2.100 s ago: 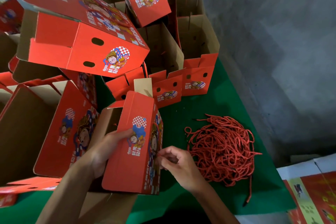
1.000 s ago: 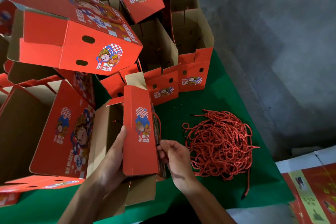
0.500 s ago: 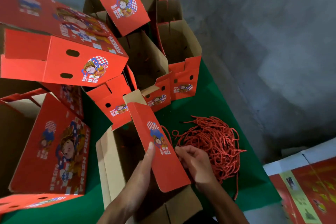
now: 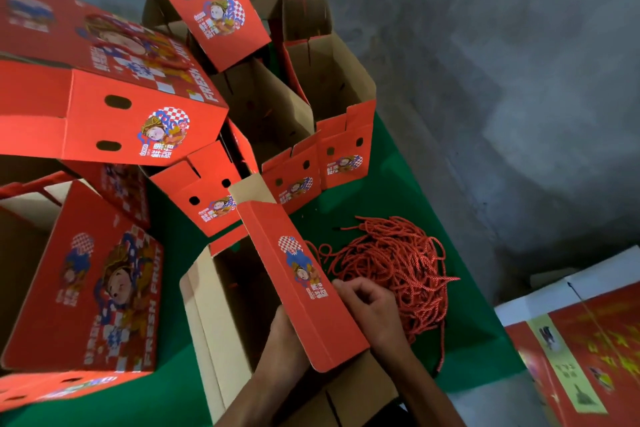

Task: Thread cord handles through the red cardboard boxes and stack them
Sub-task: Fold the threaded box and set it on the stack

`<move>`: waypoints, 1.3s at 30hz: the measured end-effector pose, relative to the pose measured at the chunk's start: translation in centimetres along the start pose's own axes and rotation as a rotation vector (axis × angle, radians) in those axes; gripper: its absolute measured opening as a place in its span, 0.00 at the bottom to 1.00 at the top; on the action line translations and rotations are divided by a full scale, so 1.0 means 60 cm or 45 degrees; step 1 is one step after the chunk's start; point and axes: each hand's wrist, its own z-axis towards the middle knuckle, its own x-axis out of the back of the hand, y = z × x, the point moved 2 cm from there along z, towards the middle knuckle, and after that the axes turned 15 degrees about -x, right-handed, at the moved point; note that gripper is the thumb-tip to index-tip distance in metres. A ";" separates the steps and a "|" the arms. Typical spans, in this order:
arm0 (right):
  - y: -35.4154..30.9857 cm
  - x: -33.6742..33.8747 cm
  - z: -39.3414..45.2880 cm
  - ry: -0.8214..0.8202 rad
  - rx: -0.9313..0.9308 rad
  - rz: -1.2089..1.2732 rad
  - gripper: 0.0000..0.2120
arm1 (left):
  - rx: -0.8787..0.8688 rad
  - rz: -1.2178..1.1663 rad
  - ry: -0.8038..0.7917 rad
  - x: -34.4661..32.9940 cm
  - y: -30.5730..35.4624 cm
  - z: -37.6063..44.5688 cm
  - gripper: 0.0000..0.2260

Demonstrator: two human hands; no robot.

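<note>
With the left hand [image 4: 282, 336] bracing the box [image 4: 304, 284] panel from inside, the right hand [image 4: 369, 308], fingers curled at its outer face, should seat the cord [image 4: 311, 248] fully.

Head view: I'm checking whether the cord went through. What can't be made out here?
- Left hand: fingers hidden behind the red flap.
- Right hand: fingers curled at the flap's edge; whether they pinch a cord cannot be told.
- Flap's holes: none visible on its shown face.
- Box interior: too dark.
- Cord pile: single cords indistinguishable.
</note>
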 end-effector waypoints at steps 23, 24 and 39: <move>0.065 0.026 -0.056 0.222 0.080 0.265 0.09 | -0.437 0.803 -0.102 -0.015 0.027 0.003 0.11; 0.075 0.026 -0.068 0.236 0.077 0.344 0.07 | -0.358 0.649 -0.052 -0.013 0.029 0.003 0.07; 0.194 -0.012 -0.228 0.397 0.769 -1.284 0.19 | -0.686 1.102 0.141 0.051 0.016 -0.113 0.13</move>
